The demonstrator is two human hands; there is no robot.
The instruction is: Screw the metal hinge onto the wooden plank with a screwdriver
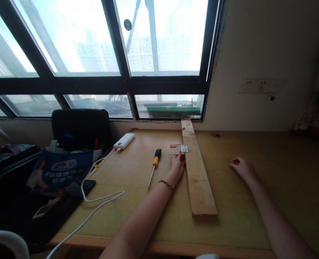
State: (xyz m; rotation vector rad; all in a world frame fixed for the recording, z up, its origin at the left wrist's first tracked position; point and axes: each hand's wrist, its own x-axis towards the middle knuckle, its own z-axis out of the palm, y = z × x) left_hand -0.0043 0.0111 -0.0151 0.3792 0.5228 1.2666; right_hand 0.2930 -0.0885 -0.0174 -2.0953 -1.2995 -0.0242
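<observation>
A long wooden plank (199, 180) lies lengthwise on the table, its far end near the window wall. A small metal hinge (184, 148) sits over the joint between the plank and a small wood block (175, 149) at its left side. My left hand (178, 165) is closed on the block, thumb beside the hinge and fingers against the plank's edge. To the right of the plank, my right hand (243, 168) hovers with thumb and forefinger pinched; a tiny dark tip shows there, too small to name. A screwdriver (156, 160) with a yellow and black handle lies left of my left hand.
A white power bank (124, 141) with a white cable (101, 199) lies at the table's left edge. Beyond that edge stand a black chair (80, 124) and a blue bag (64, 172). A wall socket (259, 86) is at the right, above the table (256, 219).
</observation>
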